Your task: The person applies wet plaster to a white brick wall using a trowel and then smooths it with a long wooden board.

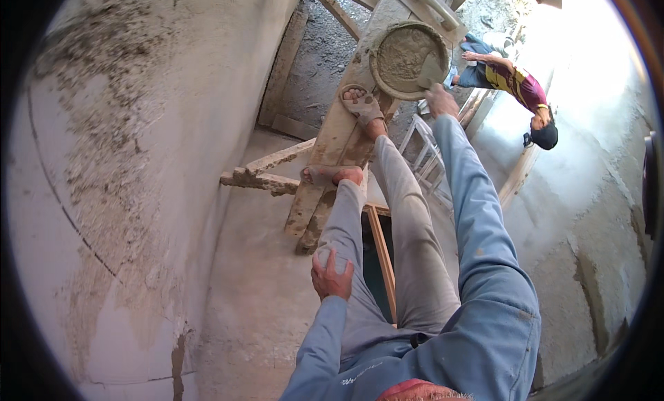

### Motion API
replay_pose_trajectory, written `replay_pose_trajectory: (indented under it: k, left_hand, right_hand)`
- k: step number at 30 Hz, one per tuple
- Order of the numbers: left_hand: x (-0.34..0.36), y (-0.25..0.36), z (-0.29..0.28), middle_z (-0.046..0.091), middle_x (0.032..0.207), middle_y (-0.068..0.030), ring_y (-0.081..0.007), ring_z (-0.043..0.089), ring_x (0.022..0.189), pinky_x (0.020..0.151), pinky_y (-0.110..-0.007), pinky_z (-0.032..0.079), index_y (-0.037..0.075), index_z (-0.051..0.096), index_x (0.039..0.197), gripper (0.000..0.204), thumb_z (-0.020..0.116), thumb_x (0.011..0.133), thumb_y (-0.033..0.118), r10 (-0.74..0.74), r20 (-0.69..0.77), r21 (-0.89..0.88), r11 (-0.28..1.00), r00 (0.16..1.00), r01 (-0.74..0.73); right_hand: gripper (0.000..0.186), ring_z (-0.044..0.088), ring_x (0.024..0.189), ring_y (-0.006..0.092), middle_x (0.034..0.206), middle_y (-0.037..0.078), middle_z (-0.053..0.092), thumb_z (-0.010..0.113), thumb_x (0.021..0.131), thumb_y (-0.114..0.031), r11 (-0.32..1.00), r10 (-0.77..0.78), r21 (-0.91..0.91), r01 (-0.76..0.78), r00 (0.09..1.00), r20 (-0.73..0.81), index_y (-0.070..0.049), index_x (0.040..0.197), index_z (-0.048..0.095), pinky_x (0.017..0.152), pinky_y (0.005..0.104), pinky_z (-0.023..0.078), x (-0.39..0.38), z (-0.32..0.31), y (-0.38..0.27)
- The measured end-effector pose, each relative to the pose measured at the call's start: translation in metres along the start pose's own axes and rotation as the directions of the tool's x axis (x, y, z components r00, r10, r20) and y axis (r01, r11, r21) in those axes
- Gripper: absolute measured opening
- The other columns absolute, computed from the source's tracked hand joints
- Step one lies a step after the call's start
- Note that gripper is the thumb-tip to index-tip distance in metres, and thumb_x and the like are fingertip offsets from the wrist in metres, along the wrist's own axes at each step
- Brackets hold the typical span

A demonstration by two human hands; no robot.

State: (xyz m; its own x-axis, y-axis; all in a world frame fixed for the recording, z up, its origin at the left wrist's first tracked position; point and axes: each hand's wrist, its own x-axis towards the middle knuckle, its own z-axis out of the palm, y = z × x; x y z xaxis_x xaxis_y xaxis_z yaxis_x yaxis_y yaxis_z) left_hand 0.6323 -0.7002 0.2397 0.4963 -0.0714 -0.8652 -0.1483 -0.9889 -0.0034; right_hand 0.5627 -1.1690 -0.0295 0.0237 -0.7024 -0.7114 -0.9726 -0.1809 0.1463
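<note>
The right hand (pixel 441 100), in the upper middle of the frame, closes its fingers around a trowel (pixel 430 70) whose blade rests in the round pan of wet mortar (pixel 404 59) on the wooden plank (pixel 339 135). The left hand (pixel 330 276), lower centre, lies with spread fingers on the knee. The step seems to be loading the trowel; lifting it needs a level blade.

One round mortar pan (pixel 404 59), one trowel (pixel 430 72) in it. Two sandalled feet (pixel 360 104) on one wooden plank (pixel 332 145). One other person (pixel 512 83) beyond the fingers, below.
</note>
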Motion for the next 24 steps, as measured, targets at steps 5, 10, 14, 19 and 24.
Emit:
replay_pose_trajectory:
  k: [5, 10, 14, 19, 24]
  left_hand:
    - [-0.001, -0.003, 0.0, 0.039, 0.15, -0.0187, -0.0418, 0.044, 0.133, 0.108, -0.05, 0.041, 0.024, 0.066, 0.13, 0.058, 0.079, 0.077, 0.043, -0.025, -0.004, 0.038, 0.999, 1.0, 0.025]
    - [0.001, -0.005, 0.004, 0.04, 0.15, -0.018, -0.0418, 0.044, 0.132, 0.109, -0.05, 0.041, 0.024, 0.066, 0.13, 0.058, 0.078, 0.077, 0.044, 0.009, -0.013, 0.048, 0.999, 1.0, -0.009]
    - [-0.001, -0.006, 0.002, 0.041, 0.15, -0.0174, -0.0413, 0.045, 0.132, 0.109, -0.05, 0.041, 0.025, 0.066, 0.13, 0.057, 0.078, 0.077, 0.044, -0.006, -0.034, 0.041, 0.999, 0.999, 0.007]
    - [0.002, 0.005, -0.006, 0.041, 0.151, -0.0175, -0.0399, 0.044, 0.134, 0.11, -0.049, 0.04, 0.026, 0.065, 0.132, 0.058, 0.077, 0.079, 0.045, 0.002, -0.023, 0.002, 1.0, 1.0, -0.002]
    - [-0.006, -0.021, -0.005, 0.038, 0.154, -0.0187, -0.0407, 0.04, 0.138, 0.112, -0.047, 0.039, 0.026, 0.064, 0.133, 0.052, 0.073, 0.084, 0.041, -0.03, -0.037, -0.177, 0.984, 0.999, 0.024]
  right_hand:
    - [0.05, 0.066, 0.103, 0.042, 0.11, 0.027, 0.068, 0.059, 0.091, -0.045, 0.919, -0.097, 0.395, 0.004, 0.972, 0.215, -0.005, 0.122, 0.06, 0.087, 0.051, 0.052, 0.021, 0.046, -0.037]
    - [0.046, 0.067, 0.099, 0.0416, 0.106, 0.023, 0.07, 0.065, 0.088, -0.045, 0.822, -0.351, 0.463, 0.332, 0.935, -0.046, -0.011, 0.119, 0.063, 0.084, 0.0514, 0.051, -0.012, 0.088, 0.03]
    - [0.048, 0.066, 0.106, 0.0412, 0.111, 0.022, 0.069, 0.066, 0.088, -0.047, 0.89, -0.114, 0.431, 0.153, 0.987, -0.115, -0.015, 0.124, 0.063, 0.086, 0.0532, 0.051, -0.048, 0.069, 0.018]
    - [0.057, 0.06, 0.12, 0.0403, 0.127, 0.023, 0.064, 0.062, 0.087, -0.045, 0.955, -0.012, 0.296, 0.026, 0.999, -0.047, -0.014, 0.135, 0.059, 0.1, 0.0501, 0.047, -0.038, 0.019, 0.033]
    - [0.038, 0.062, 0.112, 0.039, 0.118, 0.018, 0.068, 0.064, 0.086, -0.028, 0.846, -0.377, 0.254, 0.469, 0.862, -0.339, -0.009, 0.119, 0.065, 0.092, 0.0481, 0.05, -0.082, -0.072, 0.01]
